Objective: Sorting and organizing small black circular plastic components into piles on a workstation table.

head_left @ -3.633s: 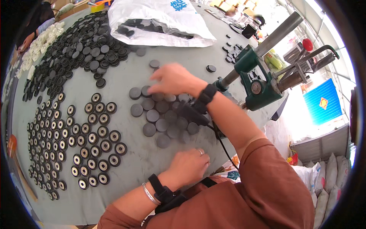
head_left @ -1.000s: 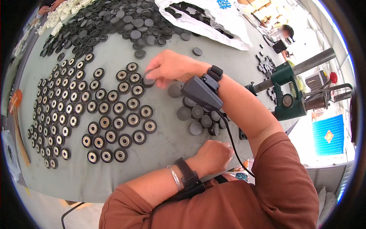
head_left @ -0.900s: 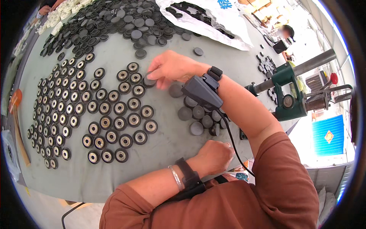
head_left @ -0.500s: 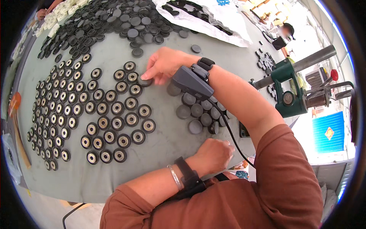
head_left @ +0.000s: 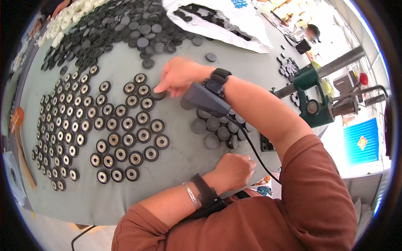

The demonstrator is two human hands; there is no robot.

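Reaching across the table, my right hand (head_left: 179,77) pinches a dark grey round cap (head_left: 158,95) between thumb and fingers, low over the tabletop. Just left of it lie black-rimmed wheels (head_left: 143,90) with metal bearing centres, set out in loose rows that spread to the left. My left hand (head_left: 235,170) rests as a fist at the near table edge; its palm side is hidden. Between my hands sits a cluster of grey round caps (head_left: 212,123), partly covered by my right forearm and the device strapped at its wrist.
A large heap of black caps (head_left: 125,31) covers the far left, beside an open white sack (head_left: 251,37). At right stands a green hand press (head_left: 310,100). A wooden-handled hammer (head_left: 23,146) lies at the left edge. Other people are at the far side.
The whole view has shifted slightly. My right hand keeps its pinch on the cap beside the wheels, and my left fist stays in place.
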